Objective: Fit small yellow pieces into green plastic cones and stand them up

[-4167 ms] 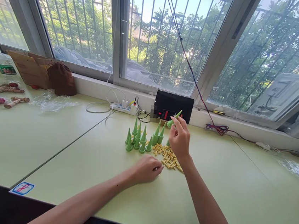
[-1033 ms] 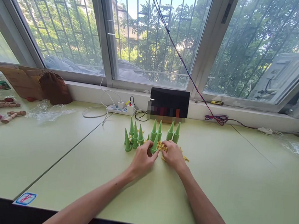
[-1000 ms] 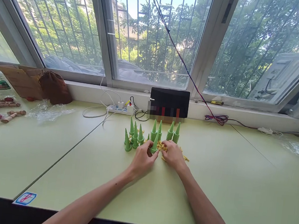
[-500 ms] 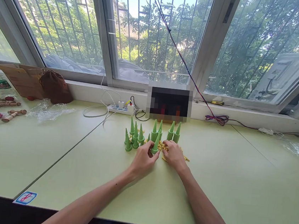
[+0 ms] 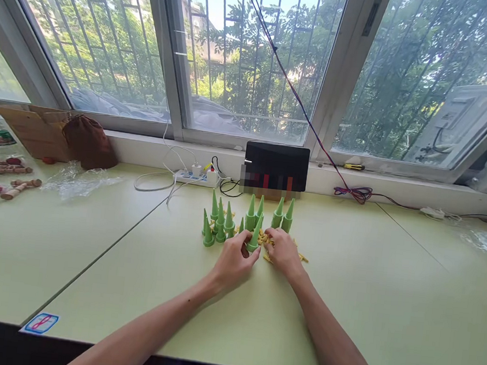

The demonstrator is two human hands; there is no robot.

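My left hand (image 5: 234, 258) is closed around the lower part of a green pointed cone (image 5: 256, 236), which leans slightly to the right. Just right of it, my right hand (image 5: 283, 250) reaches into a pile of small yellow pieces (image 5: 262, 238) with its fingers curled; whatever lies between the fingertips is too small to make out. Several more green cones (image 5: 220, 221) stand upright in a cluster left of my hands. Behind the hands are two taller green towers with pointed tops (image 5: 250, 213), and two similar towers (image 5: 278, 215) stand farther right.
A dark screen (image 5: 277, 163) leans by the windowsill behind the towers. A white power strip (image 5: 196, 177) with cables lies left of it. A brown drawstring bag (image 5: 88, 143), clear plastic wrap (image 5: 79, 181) and wooden pieces (image 5: 21, 187) are at the left. A bundled cable (image 5: 352, 193) lies back right.
The cone in my left hand tips a little more to the right. Both hands stay almost in the same place, and the view shifts very slightly.
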